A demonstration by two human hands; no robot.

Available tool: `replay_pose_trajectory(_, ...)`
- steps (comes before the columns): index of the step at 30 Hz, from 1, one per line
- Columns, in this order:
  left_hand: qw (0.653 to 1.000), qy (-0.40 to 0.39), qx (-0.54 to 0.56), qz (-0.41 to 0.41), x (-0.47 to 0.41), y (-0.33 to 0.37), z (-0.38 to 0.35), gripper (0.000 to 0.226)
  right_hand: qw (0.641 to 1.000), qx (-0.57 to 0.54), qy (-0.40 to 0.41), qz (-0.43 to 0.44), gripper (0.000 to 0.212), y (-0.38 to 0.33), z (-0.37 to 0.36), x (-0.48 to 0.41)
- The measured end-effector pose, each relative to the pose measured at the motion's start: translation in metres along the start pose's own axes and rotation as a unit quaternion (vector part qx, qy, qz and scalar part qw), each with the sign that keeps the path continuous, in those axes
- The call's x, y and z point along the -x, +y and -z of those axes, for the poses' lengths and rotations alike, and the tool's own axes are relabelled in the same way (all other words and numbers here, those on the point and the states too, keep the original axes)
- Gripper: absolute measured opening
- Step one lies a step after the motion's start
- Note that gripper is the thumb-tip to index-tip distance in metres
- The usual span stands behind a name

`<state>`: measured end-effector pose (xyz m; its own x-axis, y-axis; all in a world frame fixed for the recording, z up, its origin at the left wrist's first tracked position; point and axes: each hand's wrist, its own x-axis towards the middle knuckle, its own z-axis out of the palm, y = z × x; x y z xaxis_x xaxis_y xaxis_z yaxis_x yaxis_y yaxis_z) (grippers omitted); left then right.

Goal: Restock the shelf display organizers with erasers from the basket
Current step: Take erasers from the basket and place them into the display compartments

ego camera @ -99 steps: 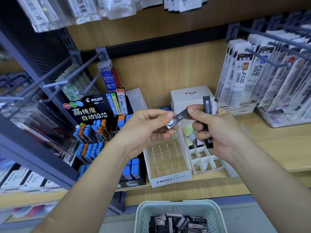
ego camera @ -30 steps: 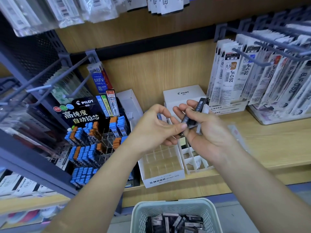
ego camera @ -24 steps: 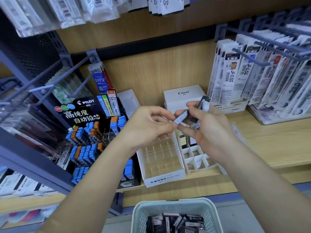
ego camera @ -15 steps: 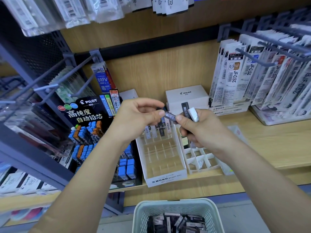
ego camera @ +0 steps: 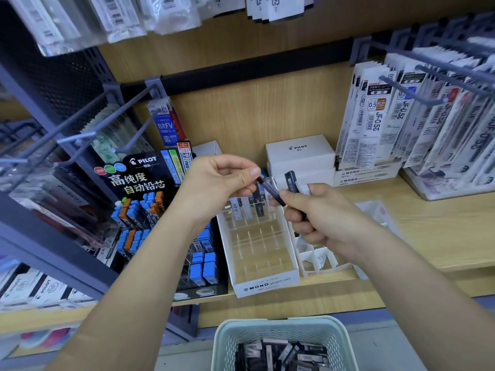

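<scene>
My left hand (ego camera: 214, 188) pinches one end of a thin dark eraser stick (ego camera: 269, 189), and the thumb and finger of my right hand (ego camera: 324, 215) touch its other end. My right hand also grips a bundle of eraser sticks (ego camera: 292, 182), black and white, pointing up. Both hands hover above the back of the white MONO organizer (ego camera: 263, 286), whose clear grid holds several sticks (ego camera: 247, 207) in the rear row only. A pale green basket (ego camera: 227, 341) at the bottom edge holds several more erasers (ego camera: 281, 354).
A second white divided organizer (ego camera: 318, 261) sits right of the MONO one. The black PILOT lead display (ego camera: 150, 199) stands to the left, white PILOT boxes (ego camera: 300, 153) behind. Refill packs hang on pegs (ego camera: 401, 124) at right; bare metal hooks (ego camera: 88, 129) jut out at left.
My left hand has drawn one stick out of the bundle in my right hand, and both hands have shifted slightly toward the back of the MONO organizer. The camera has tilted a little.
</scene>
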<state>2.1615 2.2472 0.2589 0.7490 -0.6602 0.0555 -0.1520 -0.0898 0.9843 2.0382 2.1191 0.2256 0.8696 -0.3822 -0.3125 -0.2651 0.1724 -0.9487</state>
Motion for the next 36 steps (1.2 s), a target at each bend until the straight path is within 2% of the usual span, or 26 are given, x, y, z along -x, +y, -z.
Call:
replay_pose_trajectory(4, 0.998, 0.049, -0.029, 0.0, -0.003, -0.004, -0.001, 0.032, 0.999, -0.046, -0.018, -0.015, 0.036, 0.0, 0.001, 0.001)
replay_pose_trajectory(8, 0.995, 0.082, -0.051, -0.001, -0.006, -0.006, -0.002, 0.027, 0.999, -0.033, -0.014, 0.009, 0.039, 0.001, 0.001, 0.0)
replay_pose_trajectory(13, 0.997, 0.071, -0.025, -0.011, -0.008, -0.002, 0.0, 0.008, 0.998, -0.058, 0.02, -0.006, 0.015, 0.001, -0.002, -0.001)
replay_pose_trajectory(15, 0.991, 0.106, -0.068, -0.05, -0.012, -0.001, 0.004, 0.004, 0.995, -0.083, 0.054, -0.023, 0.019, -0.002, 0.002, -0.002)
replay_pose_trajectory(19, 0.963, 0.155, -0.201, -0.095, -0.022, -0.011, 0.003, 0.014, 0.987, -0.131, 0.091, -0.024, 0.031, -0.007, 0.012, -0.002)
replay_pose_trajectory(21, 0.95, 0.156, -0.251, -0.095, -0.026, -0.021, -0.002, 0.003, 0.987, -0.135, 0.089, -0.02, 0.027, -0.007, 0.014, 0.0)
replay_pose_trajectory(25, 0.931, 0.127, -0.325, -0.103, -0.028, -0.036, -0.012, 0.012, 0.99, -0.12, 0.065, -0.017, 0.021, -0.007, 0.012, 0.002)
replay_pose_trajectory(32, 0.914, 0.109, -0.375, -0.114, -0.029, -0.045, -0.016, 0.014, 0.998, -0.052, 0.024, -0.001, 0.018, -0.005, 0.01, 0.005)
replay_pose_trajectory(36, 0.908, 0.109, -0.382, -0.135, -0.03, -0.046, -0.019, 0.014, 0.998, -0.047, 0.034, 0.033, 0.019, -0.005, 0.01, 0.005)
